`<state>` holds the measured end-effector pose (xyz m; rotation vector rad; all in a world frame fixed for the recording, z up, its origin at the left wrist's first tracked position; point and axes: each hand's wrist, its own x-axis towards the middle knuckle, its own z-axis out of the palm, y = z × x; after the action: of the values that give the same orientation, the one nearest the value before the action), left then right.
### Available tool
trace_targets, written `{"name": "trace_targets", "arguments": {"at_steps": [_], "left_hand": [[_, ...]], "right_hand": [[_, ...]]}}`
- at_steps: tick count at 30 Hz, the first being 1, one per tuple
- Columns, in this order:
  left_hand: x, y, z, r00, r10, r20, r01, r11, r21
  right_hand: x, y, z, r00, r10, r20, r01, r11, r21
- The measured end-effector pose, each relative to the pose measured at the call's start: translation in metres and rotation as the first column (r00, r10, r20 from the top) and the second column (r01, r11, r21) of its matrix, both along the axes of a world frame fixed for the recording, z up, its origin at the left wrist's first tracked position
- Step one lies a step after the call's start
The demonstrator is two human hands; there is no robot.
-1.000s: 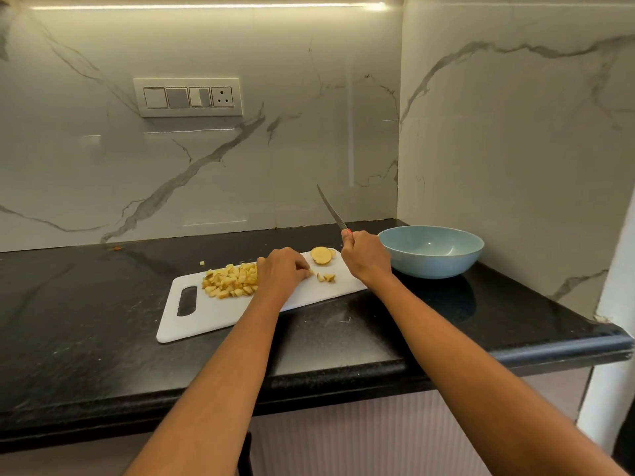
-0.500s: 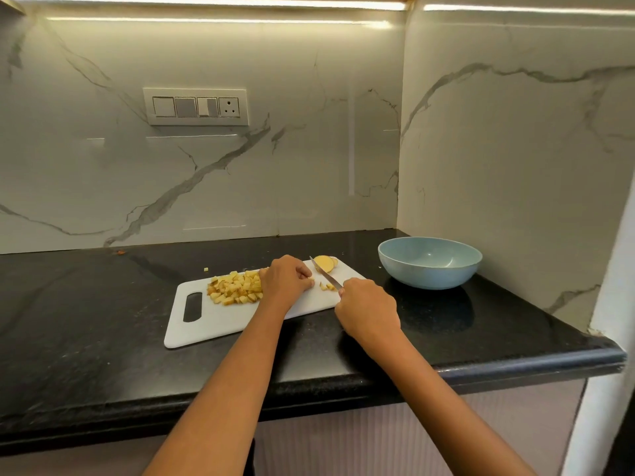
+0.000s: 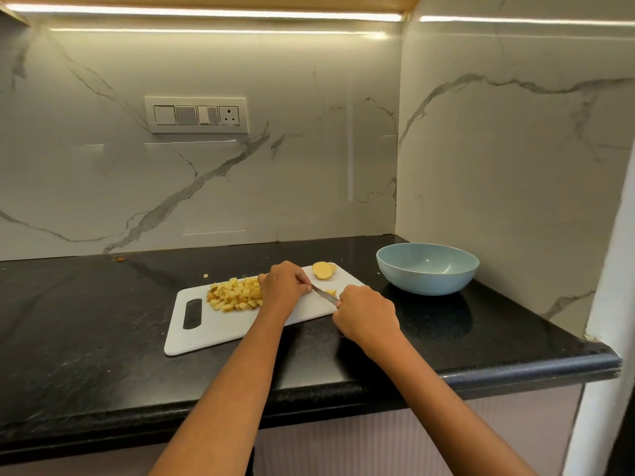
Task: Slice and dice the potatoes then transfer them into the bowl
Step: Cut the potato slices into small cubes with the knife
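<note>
No readable text, labels or numbers anywhere.

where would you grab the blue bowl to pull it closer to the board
Take the blue bowl by its rim on the side nearest the cutting board, coming from above with thumb inside and fingers outside. It sits upright and looks empty, its wall curves smoothly with no handle, and the far side is tucked into the wall corner.
</note>
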<state>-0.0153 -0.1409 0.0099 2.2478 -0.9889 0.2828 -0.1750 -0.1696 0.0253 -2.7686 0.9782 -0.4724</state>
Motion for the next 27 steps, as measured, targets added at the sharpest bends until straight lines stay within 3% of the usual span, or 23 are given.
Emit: {"name": "trace_targets", "arguments": {"at_steps": [11, 17, 21, 27], "left_hand": [[-0.002, 0.0, 0.003, 0.999, 0.024, 0.038, -0.026, 0.998, 0.065], [-0.003, 0.001, 0.004, 0.987, 0.068, 0.146, -0.083, 0.991, 0.101], [-0.003, 0.001, 0.004, 0.977, 0.063, 0.203, -0.095, 0.984, 0.153], [-0.001, -0.001, 0.005, 0.97, 0.094, 0.225, -0.122, 0.986, 0.114]], "right_hand": [[0.014, 0.003, 0.013, 0.996, 0.054, -0.075, -0.059, 0.996, -0.072], [0.01, 0.008, -0.002, 0.993, 0.054, -0.107, -0.079, 0.967, -0.244], [0.014, 0.004, -0.003, 0.992, 0.062, -0.106, -0.087, 0.964, -0.251], [0.011, -0.016, 0.012, 0.996, -0.008, 0.087, 0.02, 0.99, -0.14]]}}
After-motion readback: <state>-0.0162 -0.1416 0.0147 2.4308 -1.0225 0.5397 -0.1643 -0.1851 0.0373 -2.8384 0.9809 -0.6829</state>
